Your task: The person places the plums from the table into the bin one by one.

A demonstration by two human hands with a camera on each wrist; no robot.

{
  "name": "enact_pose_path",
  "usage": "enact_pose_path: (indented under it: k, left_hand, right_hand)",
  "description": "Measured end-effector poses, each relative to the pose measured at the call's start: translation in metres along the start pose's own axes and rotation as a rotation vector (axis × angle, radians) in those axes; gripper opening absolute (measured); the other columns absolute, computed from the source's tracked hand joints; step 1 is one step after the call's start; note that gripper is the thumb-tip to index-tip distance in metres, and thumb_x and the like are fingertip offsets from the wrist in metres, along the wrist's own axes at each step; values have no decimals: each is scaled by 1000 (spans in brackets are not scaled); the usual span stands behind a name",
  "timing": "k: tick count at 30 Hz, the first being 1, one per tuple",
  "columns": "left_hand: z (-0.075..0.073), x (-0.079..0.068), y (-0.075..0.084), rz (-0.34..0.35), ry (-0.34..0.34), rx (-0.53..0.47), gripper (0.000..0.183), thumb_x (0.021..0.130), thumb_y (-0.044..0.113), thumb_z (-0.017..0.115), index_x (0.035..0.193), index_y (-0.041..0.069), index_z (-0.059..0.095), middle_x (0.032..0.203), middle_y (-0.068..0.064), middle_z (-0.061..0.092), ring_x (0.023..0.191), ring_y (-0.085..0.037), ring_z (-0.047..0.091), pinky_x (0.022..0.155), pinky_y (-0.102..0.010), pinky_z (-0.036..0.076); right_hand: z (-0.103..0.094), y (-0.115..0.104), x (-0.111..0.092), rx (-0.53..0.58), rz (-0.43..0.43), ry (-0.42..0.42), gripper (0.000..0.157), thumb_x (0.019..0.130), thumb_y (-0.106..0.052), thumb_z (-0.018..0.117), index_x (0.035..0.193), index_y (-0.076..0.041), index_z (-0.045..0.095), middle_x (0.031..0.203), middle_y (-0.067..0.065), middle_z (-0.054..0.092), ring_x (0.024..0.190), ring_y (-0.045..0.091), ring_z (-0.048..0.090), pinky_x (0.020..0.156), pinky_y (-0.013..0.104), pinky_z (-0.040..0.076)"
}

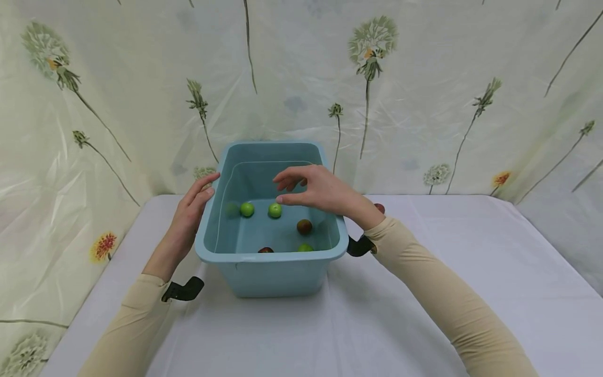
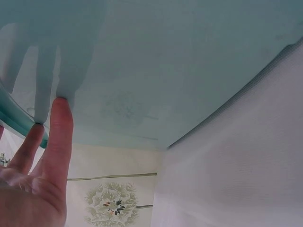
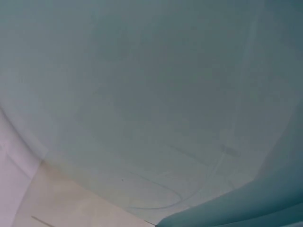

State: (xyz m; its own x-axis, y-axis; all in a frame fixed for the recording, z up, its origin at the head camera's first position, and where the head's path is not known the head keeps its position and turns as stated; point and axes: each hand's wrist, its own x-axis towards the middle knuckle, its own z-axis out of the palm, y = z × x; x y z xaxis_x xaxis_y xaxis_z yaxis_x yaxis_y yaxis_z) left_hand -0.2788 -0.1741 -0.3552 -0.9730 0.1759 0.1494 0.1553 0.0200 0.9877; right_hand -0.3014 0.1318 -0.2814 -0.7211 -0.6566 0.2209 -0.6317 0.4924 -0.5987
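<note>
A light blue plastic basin (image 1: 270, 276) stands on the table. Inside it lie small round green fruits (image 1: 275, 210) and dark reddish-brown ones (image 1: 304, 226), some partly hidden by the front rim. My left hand (image 1: 188, 212) is at the basin's left rim; in the left wrist view its fairly straight fingers (image 2: 61, 123) touch the outer wall. Above the basin's inside is my right hand (image 1: 325, 191), reaching over the right rim, thumb and fingers apart with nothing visible between them. The right wrist view shows the basin's wall (image 3: 142, 94) and no fingers.
Another dark red round fruit (image 1: 379, 208) is partly hidden behind the right wrist, outside the basin. A white cloth (image 1: 452, 246) covers the table. Floral-patterned sheeting (image 1: 292, 68) hangs behind and to the sides.
</note>
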Motion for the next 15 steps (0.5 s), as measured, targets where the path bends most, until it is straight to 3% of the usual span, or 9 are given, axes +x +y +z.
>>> enact_pose_path:
  k: [15]
  left_hand:
    - [0,1,0,2,-5,-10,50,102,45,48,148,29,42,141,-9,43,123,-24,47,88,-30,48]
  right_hand:
    - [-1,5,-8,90,-115,135,35,91,-29,73,124,-20,66,111,-10,67,103,14,61,92,38,44]
